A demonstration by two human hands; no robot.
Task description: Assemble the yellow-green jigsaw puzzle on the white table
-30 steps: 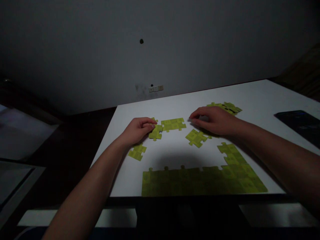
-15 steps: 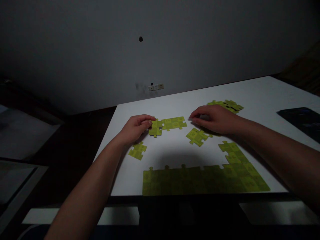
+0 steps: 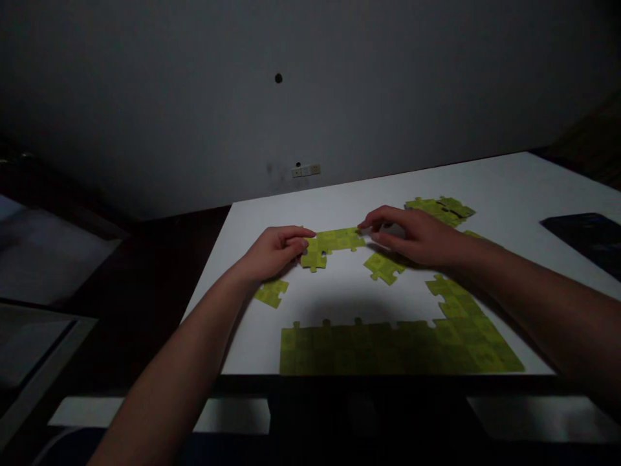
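A grey wall (image 3: 145, 84) stands behind a white table (image 3: 504, 175), and a small electrical wall plate (image 3: 306, 170) is mounted low on the wall. A dark flat device (image 3: 579, 243) lies at the table's right edge.

A large assembled jigsaw section (image 3: 388, 349) in yellow-green is laid along the near side of the table, and its right end is turned up toward the far side in an L shape. A loose cluster of jigsaw pieces (image 3: 440, 210) is placed toward the far right. A single jigsaw piece (image 3: 384, 267) is left just below the right hand, and another single jigsaw piece (image 3: 272, 292) lies just below the left hand.

Between the hands, a jigsaw strip (image 3: 339, 240) is butted against a smaller jigsaw piece (image 3: 313, 259); whether they are interlocked cannot be told. The left hand (image 3: 274, 252) is curved over that smaller piece, with the fingers (image 3: 303, 243) pressed onto it. The right hand (image 3: 412, 236) is held at the strip's right end, which is touched by the fingertips (image 3: 361, 226); whether it is gripped cannot be told.
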